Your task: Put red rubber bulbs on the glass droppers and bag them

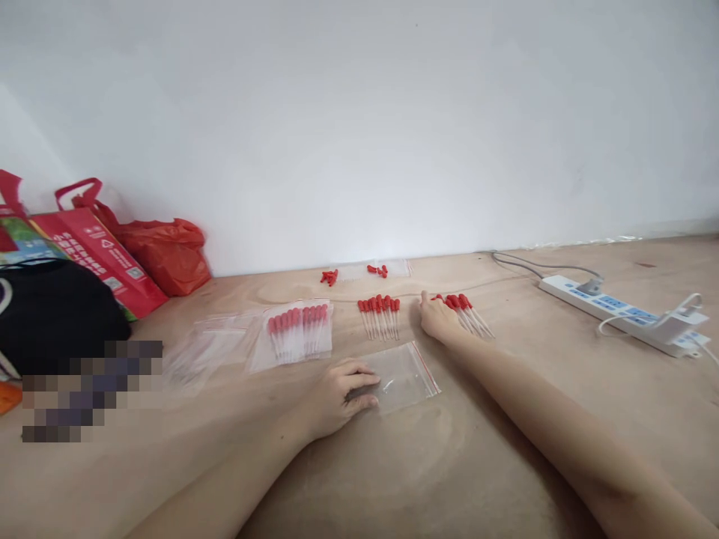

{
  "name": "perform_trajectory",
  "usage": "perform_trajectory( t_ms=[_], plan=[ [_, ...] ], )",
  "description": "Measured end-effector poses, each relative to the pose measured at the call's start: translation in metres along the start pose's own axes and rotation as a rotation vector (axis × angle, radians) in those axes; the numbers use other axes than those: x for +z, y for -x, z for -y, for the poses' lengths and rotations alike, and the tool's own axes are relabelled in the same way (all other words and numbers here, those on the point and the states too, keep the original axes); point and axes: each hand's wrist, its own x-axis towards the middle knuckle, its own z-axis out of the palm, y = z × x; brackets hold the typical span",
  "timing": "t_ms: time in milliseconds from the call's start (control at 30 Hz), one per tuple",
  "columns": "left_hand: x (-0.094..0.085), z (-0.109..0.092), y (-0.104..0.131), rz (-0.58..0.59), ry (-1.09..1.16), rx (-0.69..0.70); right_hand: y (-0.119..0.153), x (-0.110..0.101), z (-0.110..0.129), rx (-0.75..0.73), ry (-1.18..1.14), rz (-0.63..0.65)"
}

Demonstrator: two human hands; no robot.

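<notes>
My left hand [349,391] lies with fingers apart on the left part of a clear zip bag [407,378], which is flat on the table and has a red line along its right edge. Farther right, my right hand [439,320] is at the left end of a fanned group of droppers [469,311] with red bulbs and clear stems. Its fingers look curled in; what they hold, if anything, is hidden. Between my hands, beyond the bag, a row of droppers [380,316] lies on the table with the bulbs away from me.
Bagged droppers [297,322] lie left of centre beside a stack of clear bags [210,344]. Loose red bulbs [329,277] and more bags are near the wall. A power strip [623,314] with cables is at right; red bags [162,254] and a black bag [56,314] stand left.
</notes>
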Motion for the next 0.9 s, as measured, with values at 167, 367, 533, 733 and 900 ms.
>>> perform_trajectory(
  t_ms=[167,367,533,733,900],
  plan=[
    [-0.005,-0.005,0.003,0.062,0.003,-0.017,0.009,-0.007,-0.009,-0.074,-0.054,-0.021],
    [-0.007,-0.005,0.002,0.103,0.008,-0.046,0.034,-0.009,-0.055,-0.234,-0.64,-0.211],
    [-0.005,-0.003,0.001,0.103,0.024,-0.041,0.049,0.012,-0.065,-0.13,-1.114,-0.258],
    [-0.009,-0.006,0.002,0.129,0.029,-0.131,0.059,0.017,-0.044,-0.036,-1.345,-0.128],
    [-0.01,-0.006,0.005,0.147,0.031,-0.205,0.069,0.016,-0.042,-0.186,-1.297,0.031]
  ],
)
